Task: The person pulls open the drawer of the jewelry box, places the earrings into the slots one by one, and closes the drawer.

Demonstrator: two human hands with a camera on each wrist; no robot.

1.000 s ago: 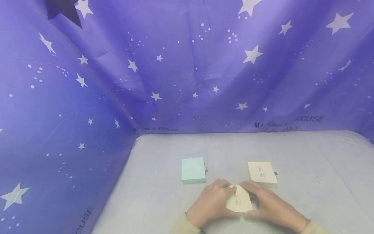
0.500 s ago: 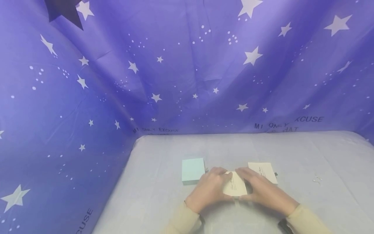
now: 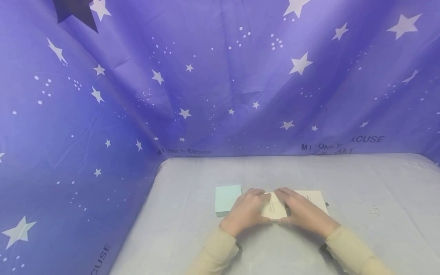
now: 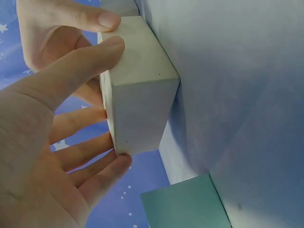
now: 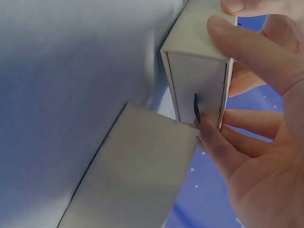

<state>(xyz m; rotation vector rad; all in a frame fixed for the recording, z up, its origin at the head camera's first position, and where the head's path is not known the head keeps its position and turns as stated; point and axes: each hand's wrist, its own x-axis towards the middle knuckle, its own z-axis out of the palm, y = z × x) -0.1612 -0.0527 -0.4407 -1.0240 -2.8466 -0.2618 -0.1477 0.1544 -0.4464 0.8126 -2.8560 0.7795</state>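
Observation:
A cream gift box (image 3: 275, 206) with small dark lettering on top lies between my two hands. My left hand (image 3: 245, 212) holds its left side, thumb on the near face and fingers toward the far edge. My right hand (image 3: 305, 213) grips the right side in the same manner. In the left wrist view, the box (image 4: 142, 111) shows a plain end, its lower edge at the tabletop. The right wrist view shows a dark ribbon tab (image 5: 196, 108) on the other end, close to a right fingertip. The far face is hidden.
Left of my hands stands a mint-green box (image 3: 227, 199). A second cream box (image 3: 319, 199) sits just right, partly behind my right hand. Some tiny pale items (image 3: 376, 211) lie further right on the cloth-covered table (image 3: 192, 172). A purple star-patterned curtain (image 3: 220, 88) borders the table.
Both hands have moved the cream gift box away from me, from nearer the front into the space between the mint-green box and the second cream box. Those two boxes stay put.

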